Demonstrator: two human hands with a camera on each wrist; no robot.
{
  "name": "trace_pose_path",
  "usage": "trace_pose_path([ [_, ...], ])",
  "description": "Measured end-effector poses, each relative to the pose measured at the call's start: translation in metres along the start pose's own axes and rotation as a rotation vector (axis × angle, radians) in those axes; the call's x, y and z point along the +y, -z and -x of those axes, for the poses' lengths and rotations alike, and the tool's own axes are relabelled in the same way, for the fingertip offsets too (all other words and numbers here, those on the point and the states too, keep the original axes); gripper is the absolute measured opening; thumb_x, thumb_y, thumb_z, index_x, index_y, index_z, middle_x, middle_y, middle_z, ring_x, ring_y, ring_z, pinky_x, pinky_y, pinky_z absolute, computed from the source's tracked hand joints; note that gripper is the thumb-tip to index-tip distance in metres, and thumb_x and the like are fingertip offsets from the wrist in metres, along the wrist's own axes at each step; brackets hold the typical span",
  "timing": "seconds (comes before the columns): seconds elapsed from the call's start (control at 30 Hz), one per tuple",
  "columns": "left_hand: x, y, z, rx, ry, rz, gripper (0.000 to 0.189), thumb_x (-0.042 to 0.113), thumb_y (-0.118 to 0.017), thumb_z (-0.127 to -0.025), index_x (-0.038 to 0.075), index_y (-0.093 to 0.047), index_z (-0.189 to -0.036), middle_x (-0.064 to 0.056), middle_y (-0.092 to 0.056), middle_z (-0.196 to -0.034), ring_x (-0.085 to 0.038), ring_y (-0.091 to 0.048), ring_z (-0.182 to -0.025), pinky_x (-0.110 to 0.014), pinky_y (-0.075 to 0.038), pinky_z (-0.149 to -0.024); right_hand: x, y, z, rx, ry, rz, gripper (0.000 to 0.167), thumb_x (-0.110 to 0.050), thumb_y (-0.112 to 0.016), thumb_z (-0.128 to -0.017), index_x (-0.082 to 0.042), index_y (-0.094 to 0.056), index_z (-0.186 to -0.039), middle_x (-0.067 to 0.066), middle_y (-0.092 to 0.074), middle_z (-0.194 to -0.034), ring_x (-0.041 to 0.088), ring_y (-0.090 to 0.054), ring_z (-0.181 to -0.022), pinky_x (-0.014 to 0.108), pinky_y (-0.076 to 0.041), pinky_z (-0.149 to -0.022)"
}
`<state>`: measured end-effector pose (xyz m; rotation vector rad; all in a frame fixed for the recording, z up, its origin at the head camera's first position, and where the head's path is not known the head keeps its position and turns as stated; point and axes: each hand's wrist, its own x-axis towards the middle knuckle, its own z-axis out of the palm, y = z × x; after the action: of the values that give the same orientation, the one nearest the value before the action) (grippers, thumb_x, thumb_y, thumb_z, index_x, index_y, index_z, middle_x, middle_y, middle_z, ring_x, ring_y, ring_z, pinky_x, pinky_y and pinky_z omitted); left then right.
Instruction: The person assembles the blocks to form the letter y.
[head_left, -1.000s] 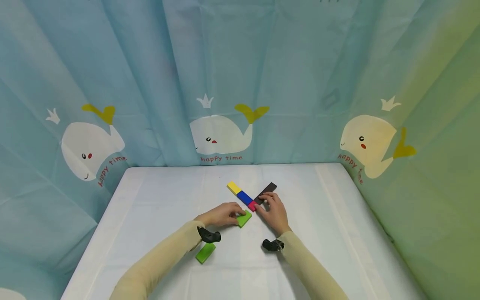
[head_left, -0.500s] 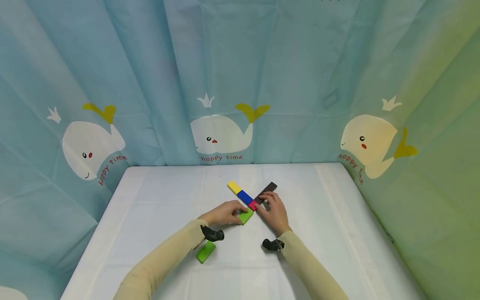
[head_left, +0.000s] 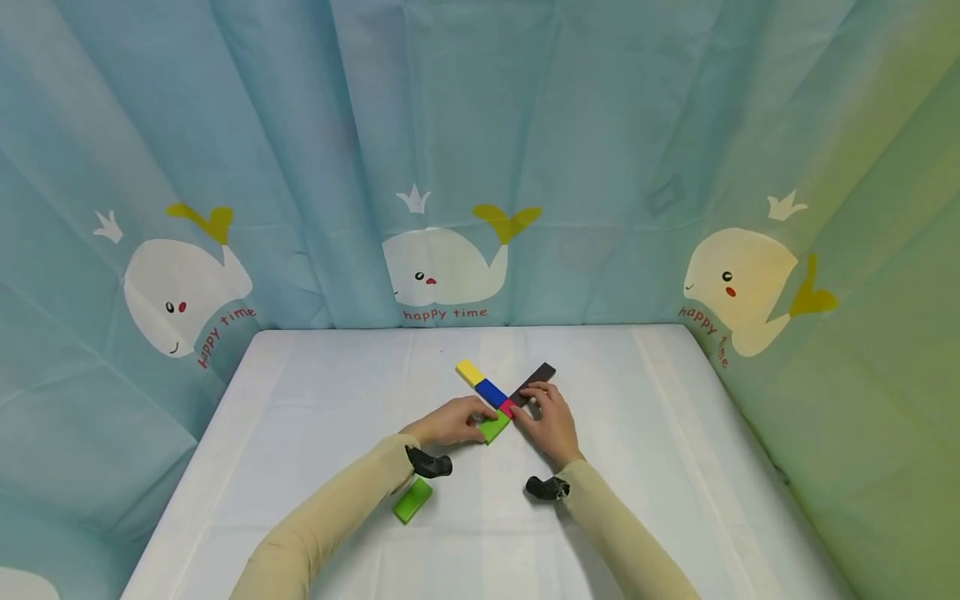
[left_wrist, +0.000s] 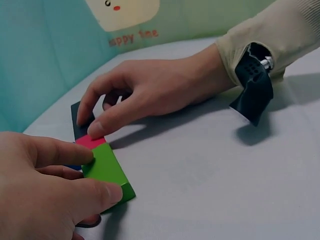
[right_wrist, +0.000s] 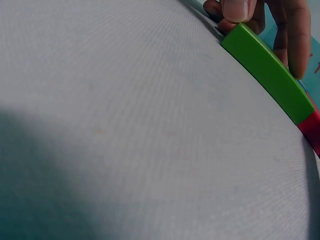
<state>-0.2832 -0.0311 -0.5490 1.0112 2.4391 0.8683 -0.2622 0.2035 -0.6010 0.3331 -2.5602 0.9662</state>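
Note:
A green block (head_left: 495, 427) lies between the thumb and index finger of my left hand (head_left: 450, 423), which pinches it near its ends. In the right wrist view this green block (right_wrist: 270, 75) meets the red block (right_wrist: 312, 131) end to end. My right hand (head_left: 553, 429) holds the near part of the black block (head_left: 545, 372), index finger over it and thumb tip at the red block (head_left: 507, 407). Up and to the left from the red block runs a blue block (head_left: 491, 393), followed by a yellow block (head_left: 468, 372). Together the blocks form a slanted cross shape.
A second green block (head_left: 412, 500) lies apart on the white tabletop (head_left: 637, 500), beside the left forearm. Behind the table hangs a blue curtain (head_left: 600, 167) printed with whales. Dark straps (head_left: 429, 462) show at both cuffs.
My left hand has slid the green block up and to the right, from a small gap to against the red block. The right hand stays in place.

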Motion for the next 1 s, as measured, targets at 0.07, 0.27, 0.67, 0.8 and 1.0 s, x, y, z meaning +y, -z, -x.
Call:
trace_pose_path([
  [0.07,0.0004,0.0005,0.0000,-0.001,0.002,0.003,0.039,0.013,-0.073,-0.089,0.010,-0.064,-0.128,-0.003,-0.061,-0.117,-0.007,-0.053,-0.086,-0.023,-0.045,-0.077,-0.0002,0.0001,-0.0001,-0.005,-0.004,-0.001,0.036,-0.029,-0.077,-0.086,-0.006,-0.069,-0.112,0.011,-0.056,-0.122,0.028,-0.055,-0.108,0.046,-0.044,-0.093],
  [0.27,-0.0004,0.0008,-0.0002,-0.002,-0.005,0.005,0.040,0.013,-0.072,-0.089,0.010,-0.064,-0.128,-0.003,-0.062,-0.116,-0.008,-0.052,-0.085,-0.023,-0.044,-0.076,-0.0004,0.0002,-0.0001,-0.013,-0.016,0.007,0.036,-0.030,-0.076,-0.086,-0.006,-0.069,-0.112,0.011,-0.056,-0.123,0.027,-0.055,-0.110,0.046,-0.044,-0.094],
  [0.67,-0.0021,0.0046,-0.0011,-0.025,0.010,0.066,0.040,0.011,-0.075,-0.086,0.011,-0.065,-0.125,0.000,-0.061,-0.113,-0.008,-0.051,-0.081,-0.023,-0.044,-0.074,-0.0037,0.0011,0.0008,-0.030,-0.031,0.013,0.035,-0.031,-0.075,-0.088,-0.008,-0.069,-0.113,0.009,-0.055,-0.124,0.027,-0.055,-0.110,0.046,-0.044,-0.094],
  [0.8,0.0008,0.0062,-0.0009,-0.032,0.027,0.069,0.040,0.011,-0.075,-0.087,0.011,-0.065,-0.125,0.000,-0.061,-0.115,-0.008,-0.052,-0.082,-0.024,-0.044,-0.075,-0.0039,0.0013,0.0005,-0.027,-0.028,0.005,0.035,-0.031,-0.075,-0.087,-0.008,-0.069,-0.113,0.010,-0.055,-0.124,0.027,-0.055,-0.110,0.046,-0.044,-0.094],
  [1.0,0.0016,0.0061,-0.0005,-0.027,0.026,0.079,0.039,0.010,-0.075,-0.087,0.011,-0.065,-0.125,-0.001,-0.061,-0.114,-0.008,-0.052,-0.083,-0.023,-0.045,-0.076,-0.0036,0.0013,0.0004,-0.023,-0.027,0.001,0.035,-0.031,-0.075,-0.087,-0.008,-0.069,-0.112,0.010,-0.055,-0.124,0.027,-0.055,-0.110,0.046,-0.044,-0.094],
])
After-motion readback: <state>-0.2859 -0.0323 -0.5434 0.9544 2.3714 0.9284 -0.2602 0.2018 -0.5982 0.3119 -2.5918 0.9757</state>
